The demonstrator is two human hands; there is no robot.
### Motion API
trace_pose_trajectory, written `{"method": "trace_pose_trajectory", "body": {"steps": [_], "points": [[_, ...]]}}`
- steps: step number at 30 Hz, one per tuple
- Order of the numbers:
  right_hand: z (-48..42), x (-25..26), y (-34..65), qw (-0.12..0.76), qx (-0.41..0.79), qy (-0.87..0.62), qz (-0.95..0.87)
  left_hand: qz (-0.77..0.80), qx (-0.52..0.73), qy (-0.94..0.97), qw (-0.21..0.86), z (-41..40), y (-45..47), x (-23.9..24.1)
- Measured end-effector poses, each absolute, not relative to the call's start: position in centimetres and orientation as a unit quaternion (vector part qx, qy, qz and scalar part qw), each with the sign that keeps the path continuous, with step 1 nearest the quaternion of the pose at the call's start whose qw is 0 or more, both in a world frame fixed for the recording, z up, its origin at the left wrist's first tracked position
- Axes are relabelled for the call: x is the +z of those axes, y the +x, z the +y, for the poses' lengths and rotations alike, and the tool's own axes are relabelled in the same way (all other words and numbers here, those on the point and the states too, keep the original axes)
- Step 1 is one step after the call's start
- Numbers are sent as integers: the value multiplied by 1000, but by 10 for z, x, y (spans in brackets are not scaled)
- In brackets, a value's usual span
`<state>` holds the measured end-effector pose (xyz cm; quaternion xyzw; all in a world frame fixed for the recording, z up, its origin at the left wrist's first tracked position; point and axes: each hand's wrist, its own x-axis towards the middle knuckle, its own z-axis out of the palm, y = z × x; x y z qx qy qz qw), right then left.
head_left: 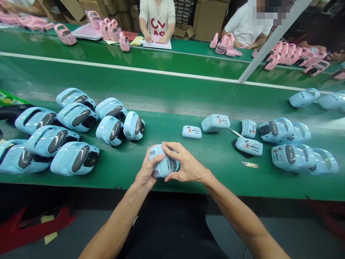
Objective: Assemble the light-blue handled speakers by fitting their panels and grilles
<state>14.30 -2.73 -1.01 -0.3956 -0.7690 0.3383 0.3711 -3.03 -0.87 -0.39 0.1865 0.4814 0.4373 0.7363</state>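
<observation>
Both hands hold one light blue plastic casing (162, 166) with dark print on its side, just above the near edge of the green table (215, 180). My left hand (147, 172) cups it from the left with the thumb on top. My right hand (181, 164) wraps over it from the right, fingers curled across its top. To the left lie several blue casings with dark windows (74, 157). To the right lie small printed blue covers (191, 132) and more blue casings (289, 155).
A thin white stick (235, 132) and a small foil strip (250, 164) lie among the covers. Across the belt, other people sit at a far table with pink casings (285, 55), papers and cardboard boxes. A white post (266, 39) rises at the right.
</observation>
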Motion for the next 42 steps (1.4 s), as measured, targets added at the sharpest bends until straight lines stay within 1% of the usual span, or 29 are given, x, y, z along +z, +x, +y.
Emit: {"method": "trace_pose_trajectory", "body": {"steps": [2,3,5,7,10,12,20,23,27,30,36,42], "points": [[-28,-13,143,408,384,-404,-723,464,455,175,740,-7,-29,-7],[-30,-15,142,446,411,-423,-673,451,466,165,743,-6,-29,-8],[-36,-18,137,539,474,-463,-520,423,493,143,747,-4,-28,-10],[-42,-22,129,594,553,-463,-356,405,515,135,743,-2,-28,-12],[-46,-25,115,594,646,-421,-232,399,526,149,736,0,-26,-15],[-45,-26,108,599,648,-423,-207,401,526,169,731,-2,-25,-15],[-42,-30,106,610,615,-431,-252,412,515,275,700,-14,-37,-13],[-45,-28,113,619,585,-437,-290,394,471,326,719,-5,-52,-8],[-50,-16,124,590,533,-478,-372,363,416,378,743,9,-63,1],[-53,-6,127,566,508,-496,-417,412,407,389,717,12,-58,2],[-51,-4,127,540,514,-519,-418,453,407,377,698,7,-48,-3],[-50,-12,130,545,536,-506,-400,465,408,375,691,5,-46,-1]]}}
